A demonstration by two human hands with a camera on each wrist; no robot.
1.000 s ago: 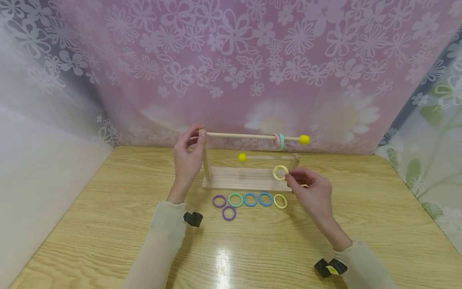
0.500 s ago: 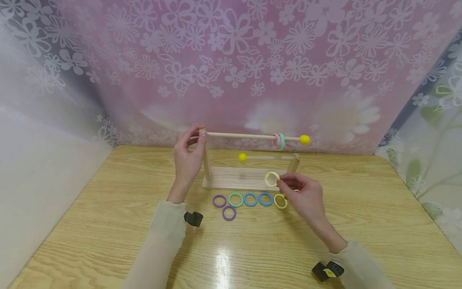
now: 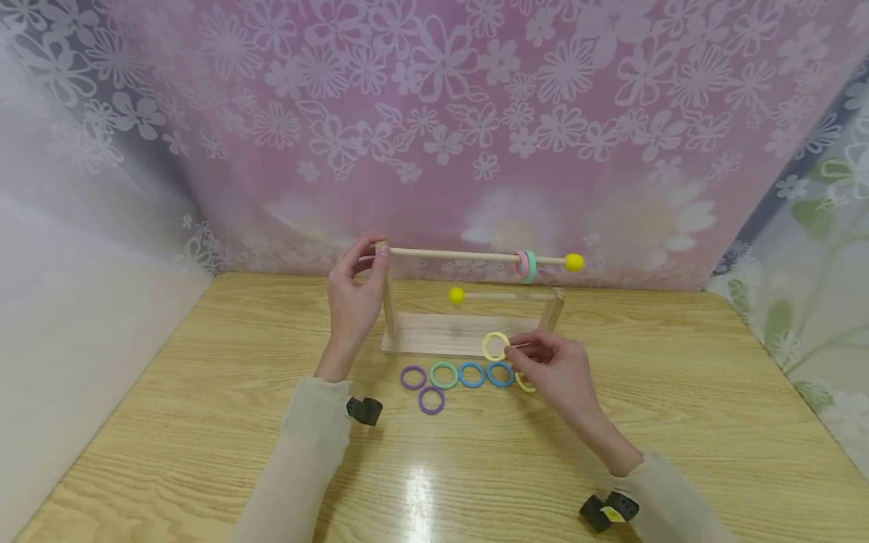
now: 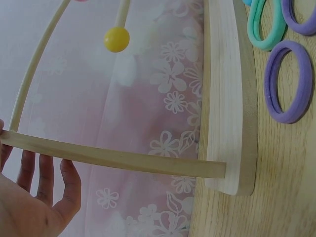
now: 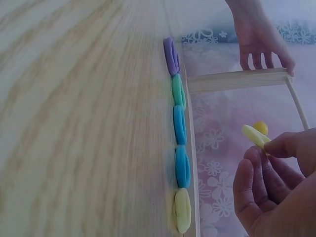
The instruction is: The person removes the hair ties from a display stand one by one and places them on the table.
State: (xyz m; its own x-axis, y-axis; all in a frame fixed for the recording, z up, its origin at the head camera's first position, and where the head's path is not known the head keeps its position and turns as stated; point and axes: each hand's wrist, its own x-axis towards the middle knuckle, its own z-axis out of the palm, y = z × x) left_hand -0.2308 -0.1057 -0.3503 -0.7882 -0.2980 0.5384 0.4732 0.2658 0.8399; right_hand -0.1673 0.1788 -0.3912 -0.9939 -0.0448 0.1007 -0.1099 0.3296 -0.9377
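My left hand (image 3: 354, 294) grips the top of the left post (image 3: 389, 305) of a wooden rack, thumb in front and fingers behind. From that post a rod (image 3: 448, 255) runs right to a yellow ball (image 3: 573, 262), with a pink hair tie (image 3: 520, 264) and a mint hair tie (image 3: 532, 268) hanging on it. My right hand (image 3: 557, 369) pinches a pale yellow hair tie (image 5: 253, 133) between thumb and fingertips, raised in front of the rack's base (image 3: 428, 332). Below this hand, a second yellow hair tie (image 3: 525, 387) lies partly hidden on the table.
Along the base's front edge lie two blue hair ties (image 3: 471, 387), a green one (image 3: 444, 388) and a purple one (image 3: 413, 388). Another purple hair tie (image 3: 431, 412) sits nearer. A lower rod with a yellow ball (image 3: 457, 295) extends left from the right post (image 3: 554, 311). A flowered curtain (image 3: 434, 151) hangs behind.
My right hand has moved left and slightly nearer with the yellow hair tie, and now covers part of the yellow one on the table. My left hand stays on the post.
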